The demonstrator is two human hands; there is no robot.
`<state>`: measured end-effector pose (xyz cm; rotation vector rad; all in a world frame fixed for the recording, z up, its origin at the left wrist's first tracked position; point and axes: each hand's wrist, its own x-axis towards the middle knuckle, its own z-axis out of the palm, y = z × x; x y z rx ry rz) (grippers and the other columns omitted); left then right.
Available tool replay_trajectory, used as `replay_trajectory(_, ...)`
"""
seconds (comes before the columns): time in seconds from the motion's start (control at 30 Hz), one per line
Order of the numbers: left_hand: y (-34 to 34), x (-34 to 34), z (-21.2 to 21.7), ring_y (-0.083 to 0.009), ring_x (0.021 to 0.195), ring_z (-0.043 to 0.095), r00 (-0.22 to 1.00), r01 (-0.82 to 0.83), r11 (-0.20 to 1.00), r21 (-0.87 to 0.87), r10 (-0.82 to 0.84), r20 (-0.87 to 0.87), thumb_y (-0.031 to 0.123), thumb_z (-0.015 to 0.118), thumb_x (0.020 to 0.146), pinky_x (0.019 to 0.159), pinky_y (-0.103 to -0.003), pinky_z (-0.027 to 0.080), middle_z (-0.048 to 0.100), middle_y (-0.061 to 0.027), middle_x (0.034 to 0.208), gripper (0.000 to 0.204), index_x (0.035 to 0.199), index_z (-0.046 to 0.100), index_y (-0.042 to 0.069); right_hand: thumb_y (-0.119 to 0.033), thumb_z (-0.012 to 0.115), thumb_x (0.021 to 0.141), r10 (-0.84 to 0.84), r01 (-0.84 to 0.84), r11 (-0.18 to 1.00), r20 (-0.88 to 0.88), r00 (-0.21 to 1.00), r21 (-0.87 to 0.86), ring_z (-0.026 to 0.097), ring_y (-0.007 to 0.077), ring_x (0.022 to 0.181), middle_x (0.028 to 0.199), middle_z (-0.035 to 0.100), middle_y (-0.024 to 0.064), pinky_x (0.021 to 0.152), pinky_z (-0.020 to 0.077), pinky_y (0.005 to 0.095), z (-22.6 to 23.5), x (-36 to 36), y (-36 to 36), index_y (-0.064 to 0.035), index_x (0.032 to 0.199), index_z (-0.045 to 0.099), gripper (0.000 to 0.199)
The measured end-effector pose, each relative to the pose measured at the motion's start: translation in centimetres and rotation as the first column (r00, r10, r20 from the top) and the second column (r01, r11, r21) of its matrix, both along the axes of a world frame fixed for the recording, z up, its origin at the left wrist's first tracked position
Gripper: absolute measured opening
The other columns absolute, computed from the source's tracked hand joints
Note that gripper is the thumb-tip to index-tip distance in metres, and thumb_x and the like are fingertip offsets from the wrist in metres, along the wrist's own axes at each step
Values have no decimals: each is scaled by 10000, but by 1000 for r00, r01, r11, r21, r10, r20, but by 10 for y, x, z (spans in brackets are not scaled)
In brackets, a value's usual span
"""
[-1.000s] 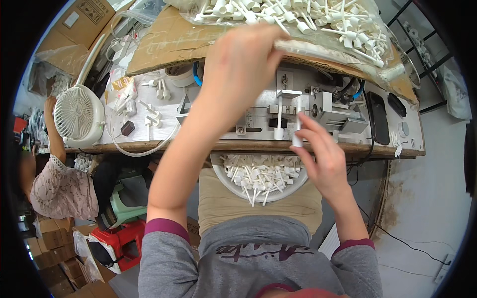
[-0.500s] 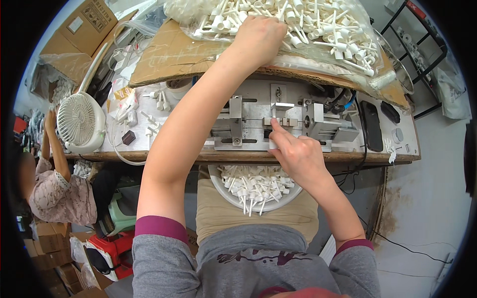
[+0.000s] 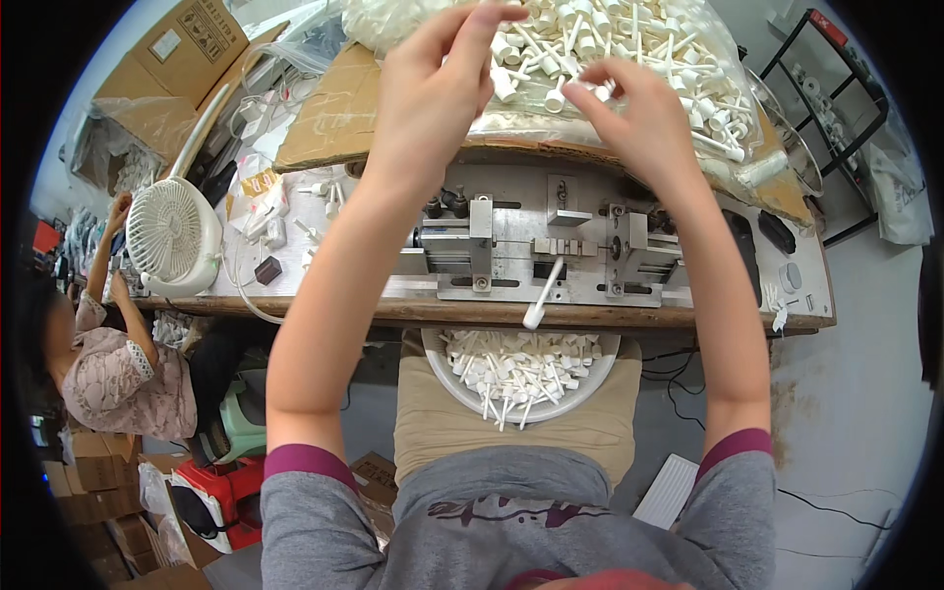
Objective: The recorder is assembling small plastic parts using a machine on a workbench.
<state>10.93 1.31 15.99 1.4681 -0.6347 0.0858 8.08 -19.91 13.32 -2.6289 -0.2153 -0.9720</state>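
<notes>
Both my hands are raised over the white plastic pieces heaped in a clear bag (image 3: 669, 59). My left hand (image 3: 433, 93) is at the near left of the heap, with fingers reaching right; nothing shows in it. To its right, my right hand (image 3: 644, 113) curves thumb and forefinger apart beside the pieces, with no held thing plain to see. Between my forearms is the metal clamping fixture (image 3: 565, 248) on the bench. One white stick with a cup-shaped end (image 3: 543, 300) slants at its front, cup end over the bench edge. Whether it rests on anything is unclear.
Below the bench edge, a round tub (image 3: 438, 369) of similar pieces sits on my lap. A flattened cardboard sheet (image 3: 329, 118) lies under the bag. On the bench are a white fan (image 3: 172, 236) at left and a black phone (image 3: 737, 251) at right. A person (image 3: 128, 364) sits far left.
My right hand has left the fixture and risen to the heap. My left hand has shifted left and nearer. The slanting white stick now shows at the fixture's front.
</notes>
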Motion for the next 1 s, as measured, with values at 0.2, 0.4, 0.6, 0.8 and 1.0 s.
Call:
replay_trajectory(0.2, 26, -71, -32, -232, 1119, 635, 926, 254, 954, -159, -287, -246, 17, 513, 978, 920, -327, 528, 511, -163, 1408, 564, 1502, 312, -43, -713, 726, 690, -328, 309, 944, -252, 910, -114, 519, 408, 1233, 1355, 501, 273, 1005, 470, 505, -10, 97, 29, -106, 1358, 542, 921)
replay_trajectory(0.4, 24, -96, -54, -245, 1094, 655, 920, 332, 942, -44, -333, -208, -38, 531, 966, 914, -332, 561, 582, -190, 1307, 495, 1451, 440, -11, -504, 708, 715, -260, 220, 960, -264, 929, -173, 464, 469, 1243, 1345, 505, 262, 998, 463, 544, -17, 105, 21, -132, 1390, 530, 792)
replay_trajectory(0.6, 28, -106, -74, -157, 876, 690, 963, 254, 950, 181, -231, -138, -40, 761, 804, 751, -274, 613, 646, -117, 1173, 334, 1131, 700, -14, -379, 688, 776, -103, 0, 963, -367, 924, -270, 536, 332, 1193, 1248, 600, 200, 951, 496, 441, -7, 80, -10, -78, 1276, 628, 588)
replay_trajectory(0.8, 19, -122, -106, -210, 855, 703, 990, 60, 927, 369, -101, 95, 69, 789, 773, 713, -330, 593, 661, -120, 1195, 286, 1044, 716, 16, -406, 737, 811, 193, -203, 979, -352, 916, 10, 647, 272, 993, 1045, 678, 149, 872, 498, 370, 0, 51, -44, -49, 1193, 689, 525)
replay_trajectory(1.0, 0, -125, -139, -230, 724, 702, 852, -294, 723, 626, -98, 514, 141, 772, 776, 656, -320, 564, 666, -118, 1257, 263, 1020, 721, 58, -432, 729, 882, 175, -193, 975, -155, 972, -110, 583, 140, 857, 964, 642, 26, 732, 465, 291, -7, 43, -60, -49, 1021, 730, 407)
